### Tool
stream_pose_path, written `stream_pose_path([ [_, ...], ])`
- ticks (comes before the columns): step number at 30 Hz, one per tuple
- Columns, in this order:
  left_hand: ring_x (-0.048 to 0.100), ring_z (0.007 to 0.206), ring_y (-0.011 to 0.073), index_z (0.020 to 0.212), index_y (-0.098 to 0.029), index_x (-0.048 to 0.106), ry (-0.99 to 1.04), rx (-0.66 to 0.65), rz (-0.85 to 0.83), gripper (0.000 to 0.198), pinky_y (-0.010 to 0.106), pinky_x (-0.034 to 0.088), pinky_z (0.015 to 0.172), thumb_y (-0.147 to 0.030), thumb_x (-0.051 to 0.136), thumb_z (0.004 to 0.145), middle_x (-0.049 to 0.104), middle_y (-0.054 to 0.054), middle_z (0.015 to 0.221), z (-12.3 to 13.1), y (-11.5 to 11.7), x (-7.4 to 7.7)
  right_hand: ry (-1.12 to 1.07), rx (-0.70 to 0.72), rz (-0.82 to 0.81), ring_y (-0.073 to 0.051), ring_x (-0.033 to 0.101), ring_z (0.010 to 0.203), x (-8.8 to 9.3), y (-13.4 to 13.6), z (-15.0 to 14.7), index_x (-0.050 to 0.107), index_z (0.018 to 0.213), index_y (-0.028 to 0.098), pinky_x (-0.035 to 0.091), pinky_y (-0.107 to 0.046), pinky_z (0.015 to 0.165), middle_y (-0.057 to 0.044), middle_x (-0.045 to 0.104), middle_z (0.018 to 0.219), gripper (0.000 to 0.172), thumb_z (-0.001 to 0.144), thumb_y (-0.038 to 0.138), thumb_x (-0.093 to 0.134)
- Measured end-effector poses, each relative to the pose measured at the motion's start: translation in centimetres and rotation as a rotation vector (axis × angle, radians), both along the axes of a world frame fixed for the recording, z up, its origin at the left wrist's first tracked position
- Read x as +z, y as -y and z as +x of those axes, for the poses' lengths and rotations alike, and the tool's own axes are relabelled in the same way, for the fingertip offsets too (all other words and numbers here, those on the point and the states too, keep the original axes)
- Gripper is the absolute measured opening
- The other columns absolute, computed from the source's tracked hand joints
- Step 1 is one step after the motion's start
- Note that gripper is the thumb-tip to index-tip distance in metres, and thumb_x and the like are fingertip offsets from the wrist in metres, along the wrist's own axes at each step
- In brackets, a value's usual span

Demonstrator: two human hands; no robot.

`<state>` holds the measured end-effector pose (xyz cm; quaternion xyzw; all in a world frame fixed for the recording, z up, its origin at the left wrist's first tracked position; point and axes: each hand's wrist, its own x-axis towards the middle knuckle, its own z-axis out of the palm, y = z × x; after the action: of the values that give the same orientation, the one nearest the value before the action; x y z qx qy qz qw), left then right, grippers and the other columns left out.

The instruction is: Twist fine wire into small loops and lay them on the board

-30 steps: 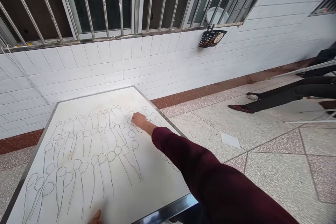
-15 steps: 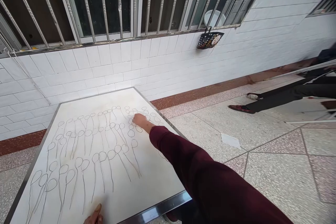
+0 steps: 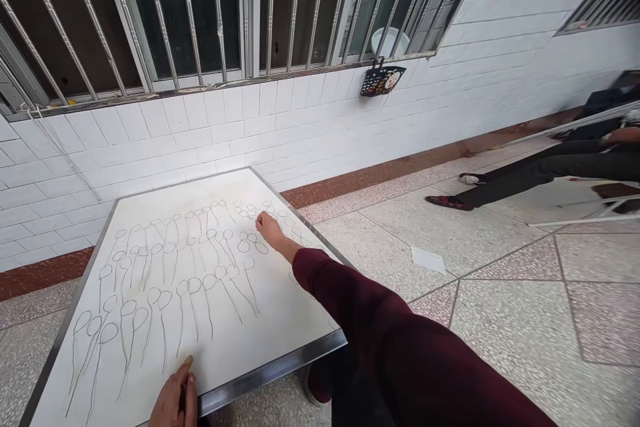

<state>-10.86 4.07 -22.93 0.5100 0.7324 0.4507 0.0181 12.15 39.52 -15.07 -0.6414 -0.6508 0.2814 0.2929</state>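
Rows of thin dark loops with long tails (image 3: 165,300), like bent wire or thread, lie across the white tabletop (image 3: 280,320). Small tailless-looking rings (image 3: 243,246) cluster at the far right part of the board. Among these rings is my right hand (image 3: 270,229), its fingers closed and pressed together. Whatever the fingertips may hold is too small to make out. My left hand (image 3: 175,395) rests at the near edge of the tabletop, fingers stretched out and partly cut off by the frame, just below the tails of the nearest row.
A metal rim (image 3: 273,368) borders the tabletop. Behind it stands a white tiled wall (image 3: 300,120) with barred windows and a hanging patterned basket (image 3: 383,79). To the right, a person's legs (image 3: 525,177) stretch over the floor, near a white sheet (image 3: 428,259).
My right hand has shifted slightly among the small rings, its fingers still closed. More of my left hand shows at the near edge. The whole view has tilted and moved a little.
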Motion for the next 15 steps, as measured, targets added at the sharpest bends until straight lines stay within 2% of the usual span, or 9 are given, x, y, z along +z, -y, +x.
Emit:
stream_pose_path([
  [4, 0.072, 0.083, 0.0225, 0.105, -0.024, 0.072, -0.041, 0.020, -0.028, 0.034, 0.029, 0.057, 0.067, -0.041, 0.048, 0.089, 0.076, 0.005, 0.097, -0.3, 0.0, 0.2, -0.194, -0.028, 0.040, -0.013, 0.060, 0.073, 0.6, 1.3, 0.2, 0.049, 0.104, 0.019, 0.042, -0.022, 0.059, -0.003, 0.061, 0.091, 0.015, 0.091, 0.020, 0.043],
  [9, 0.072, 0.086, 0.0226, 0.110, -0.021, 0.070, -0.155, -0.089, -0.056, 0.036, 0.030, 0.058, 0.069, -0.040, 0.048, 0.089, 0.075, 0.006, 0.104, -1.6, -0.1, -0.2, -0.395, -0.036, 0.113, -0.015, 0.064, 0.085, 2.1, 4.3, 0.7, 0.051, 0.105, 0.019, 0.046, -0.024, 0.066, -0.003, 0.062, 0.093, 0.021, 0.088, 0.024, 0.042],
  [13, 0.070, 0.088, 0.0219, 0.115, -0.018, 0.068, -0.240, -0.147, -0.008, 0.033, 0.032, 0.056, 0.076, -0.032, 0.049, 0.091, 0.074, 0.009, 0.104, -2.2, 0.1, -0.8, -0.527, 0.039, 0.173, -0.015, 0.064, 0.085, 3.0, 10.3, 0.2, 0.057, 0.101, 0.020, 0.049, -0.026, 0.073, -0.003, 0.064, 0.092, 0.020, 0.086, 0.031, 0.049],
  [15, 0.070, 0.087, 0.0217, 0.114, -0.017, 0.068, -0.233, -0.189, 0.022, 0.031, 0.033, 0.054, 0.079, -0.029, 0.050, 0.091, 0.074, 0.010, 0.100, -1.8, 0.4, -0.5, -0.575, 0.081, 0.184, -0.014, 0.064, 0.082, 3.4, 14.2, -0.1, 0.059, 0.098, 0.021, 0.051, -0.026, 0.075, -0.002, 0.065, 0.091, 0.020, 0.085, 0.034, 0.052],
])
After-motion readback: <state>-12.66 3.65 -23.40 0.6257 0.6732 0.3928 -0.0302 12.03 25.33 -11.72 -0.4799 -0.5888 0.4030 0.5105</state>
